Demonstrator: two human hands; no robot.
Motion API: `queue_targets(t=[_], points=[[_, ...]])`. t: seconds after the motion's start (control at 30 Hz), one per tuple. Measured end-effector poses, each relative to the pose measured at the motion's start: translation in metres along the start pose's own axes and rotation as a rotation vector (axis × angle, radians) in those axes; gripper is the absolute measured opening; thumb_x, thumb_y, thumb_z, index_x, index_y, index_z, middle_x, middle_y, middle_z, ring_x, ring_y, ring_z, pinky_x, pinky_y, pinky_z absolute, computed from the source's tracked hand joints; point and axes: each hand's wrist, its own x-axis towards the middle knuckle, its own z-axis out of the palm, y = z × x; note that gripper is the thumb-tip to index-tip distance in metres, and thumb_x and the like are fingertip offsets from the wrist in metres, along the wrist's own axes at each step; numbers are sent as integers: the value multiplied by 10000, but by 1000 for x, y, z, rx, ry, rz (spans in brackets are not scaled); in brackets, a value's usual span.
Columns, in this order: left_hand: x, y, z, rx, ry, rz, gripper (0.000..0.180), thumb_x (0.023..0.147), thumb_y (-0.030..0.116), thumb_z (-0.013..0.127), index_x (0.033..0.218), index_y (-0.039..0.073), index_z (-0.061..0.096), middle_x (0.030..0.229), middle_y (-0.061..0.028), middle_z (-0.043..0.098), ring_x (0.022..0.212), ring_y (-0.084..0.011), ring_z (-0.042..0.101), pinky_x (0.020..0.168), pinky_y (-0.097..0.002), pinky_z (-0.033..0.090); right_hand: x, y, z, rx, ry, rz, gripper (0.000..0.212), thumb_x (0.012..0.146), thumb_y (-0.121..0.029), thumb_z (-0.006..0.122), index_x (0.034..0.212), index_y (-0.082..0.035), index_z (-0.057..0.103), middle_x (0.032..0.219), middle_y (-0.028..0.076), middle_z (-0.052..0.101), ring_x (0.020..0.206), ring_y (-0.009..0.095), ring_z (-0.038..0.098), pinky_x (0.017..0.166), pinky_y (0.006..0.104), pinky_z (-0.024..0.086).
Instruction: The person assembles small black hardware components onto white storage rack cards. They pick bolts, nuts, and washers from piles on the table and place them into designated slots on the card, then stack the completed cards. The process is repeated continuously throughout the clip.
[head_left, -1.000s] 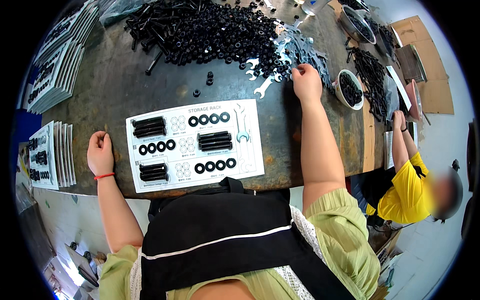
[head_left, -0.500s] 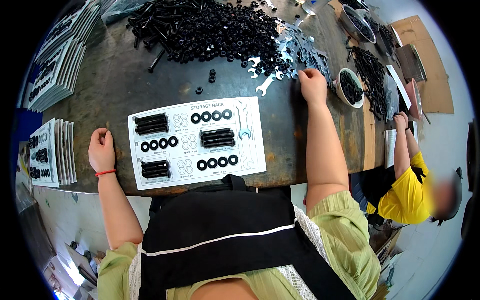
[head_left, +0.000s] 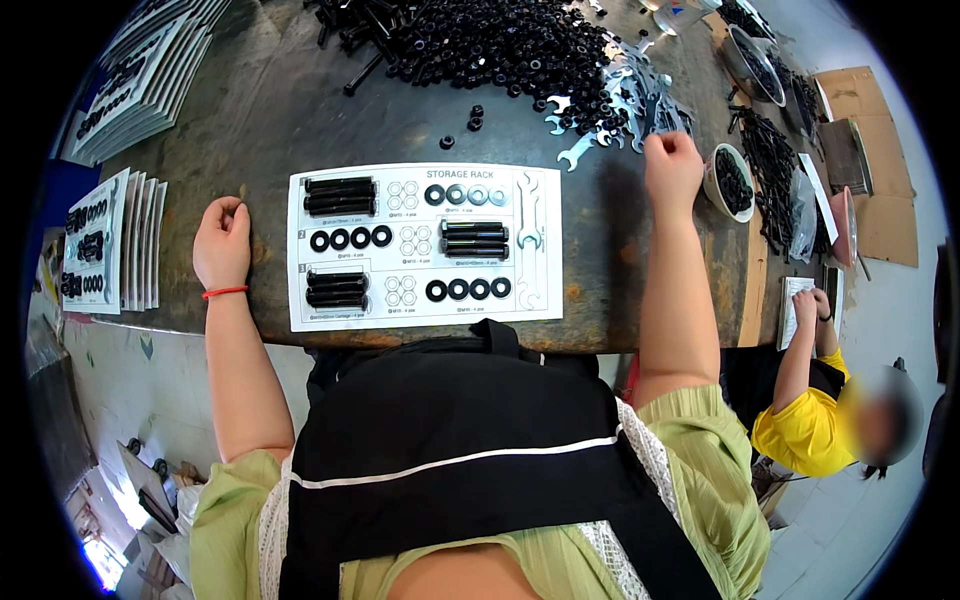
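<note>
A white printed card (head_left: 545, 308) lies in front of me, bearing rows of black bolts (head_left: 340, 196) and washers (head_left: 457, 290). Hexagon nut shapes and wrench shapes are outlined on it. To the card's left, my left hand (head_left: 222, 245) rests on the table, fingers curled; whatever they may hold is hidden. My right hand (head_left: 673, 170) is closed beyond the card's right side, at the near edge of a pile of silver open-end wrenches (head_left: 625, 95). What its fingers hold, if anything, cannot be made out. One loose wrench (head_left: 577, 152) lies left of it.
A big heap of black nuts (head_left: 500, 55) covers the far table, with a few loose nuts (head_left: 475, 123) nearer. Stacked cards (head_left: 150, 90) stand at left. A white bowl (head_left: 729, 182) of black parts and loose bolts (head_left: 768, 180) lie right. A co-worker in yellow (head_left: 805, 425) sits there.
The view has shifted, so the card and table sit higher and further right. Both my hands stay closed in about the same places. The co-worker's hands now lie lower in view, by a booklet.
</note>
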Motion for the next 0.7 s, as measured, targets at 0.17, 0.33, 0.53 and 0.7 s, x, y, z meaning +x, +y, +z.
queue_targets(t=[0.17, 0.33, 0.53, 0.7], points=[[2, -5, 1, -26, -26, -2, 199, 883, 249, 673, 991, 83, 691, 659, 14, 528, 608, -100, 497, 597, -285, 422, -117, -44, -27, 126, -167, -123, 159, 742, -65, 682, 678, -26, 542, 635, 87, 530, 560, 191, 529, 535, 317, 433], [3, -10, 6, -32, -17, 10, 198, 885, 255, 673, 985, 86, 694, 661, 23, 525, 609, -95, 489, 599, -279, 418, -193, -69, -31, -160, -300, -316, 194, 735, -98, 715, 667, -53, 539, 661, 78, 539, 583, 263, 556, 530, 350, 454], [3, -12, 4, -42, -13, 44, 196, 889, 266, 671, 970, 89, 697, 661, 34, 524, 607, -83, 481, 599, -269, 412, -208, -81, -32, -87, -435, -152, 255, 758, -222, 779, 829, -62, 593, 701, 66, 566, 611, 241, 584, 546, 355, 464], [4, -11, 4, -64, 5, 52, 192, 887, 259, 674, 964, 84, 697, 656, 34, 526, 607, -77, 483, 599, -267, 414, -212, -74, -30, -123, -487, -103, 297, 768, -258, 777, 908, -54, 611, 748, 63, 591, 640, 236, 591, 575, 351, 472]])
